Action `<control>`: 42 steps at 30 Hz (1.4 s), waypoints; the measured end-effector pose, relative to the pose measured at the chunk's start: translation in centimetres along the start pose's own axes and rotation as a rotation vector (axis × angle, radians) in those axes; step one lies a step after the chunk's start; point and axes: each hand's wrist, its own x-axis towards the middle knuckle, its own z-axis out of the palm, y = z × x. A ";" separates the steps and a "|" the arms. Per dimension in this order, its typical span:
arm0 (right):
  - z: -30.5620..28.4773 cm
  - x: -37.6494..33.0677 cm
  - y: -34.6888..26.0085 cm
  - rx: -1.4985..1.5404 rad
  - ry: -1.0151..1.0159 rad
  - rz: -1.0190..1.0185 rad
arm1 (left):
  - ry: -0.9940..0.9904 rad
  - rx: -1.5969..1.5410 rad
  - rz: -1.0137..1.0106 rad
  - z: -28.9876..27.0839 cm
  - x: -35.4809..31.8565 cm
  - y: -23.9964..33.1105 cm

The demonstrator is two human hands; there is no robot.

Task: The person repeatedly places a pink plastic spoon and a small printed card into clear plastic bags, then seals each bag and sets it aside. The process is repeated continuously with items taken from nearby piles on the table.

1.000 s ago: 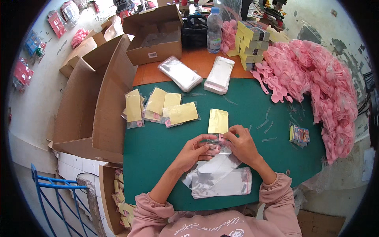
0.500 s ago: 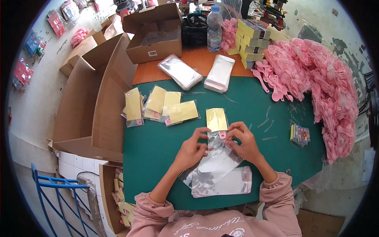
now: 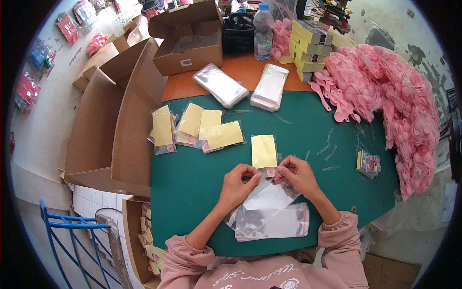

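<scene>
A yellow card (image 3: 263,151) lies in the middle of the green table, with the end of a pink spoon (image 3: 270,172) poking out below it. Just under the card, my left hand (image 3: 239,184) pinches the near edge of the clear plastic bag around them, thumb against forefinger. My right hand (image 3: 297,176) is closed on the other side of that edge, beside the spoon's end. Loose clear bags (image 3: 270,195) lie beneath my hands. Closer to me is a stack of clear bags (image 3: 274,226).
Bagged yellow cards (image 3: 224,136) lie at the left, near a large open cardboard box (image 3: 96,125). Two bag stacks (image 3: 220,85) sit at the back. Pink spoons (image 3: 385,91) are heaped along the right, near a small card stack (image 3: 368,164). A water bottle (image 3: 263,36) stands behind.
Both hands have moved nearer to me and closed on the bag's edge below the card. The card now reaches slightly lower, and less of the spoon shows.
</scene>
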 end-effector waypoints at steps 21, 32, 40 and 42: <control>0.2 0.2 -0.7 -0.273 0.117 -0.085 | 0.068 -0.054 0.061 0.2 0.5 -0.1; -15.6 12.1 -4.0 -1.383 0.646 -0.658 | 0.563 1.035 0.522 -6.8 2.5 2.2; -15.0 11.8 -3.8 -1.402 0.715 -0.076 | 0.477 0.718 0.433 -5.8 1.5 0.3; -14.6 10.7 -3.6 -1.453 0.683 -0.124 | 0.515 0.682 0.431 -5.7 1.4 0.0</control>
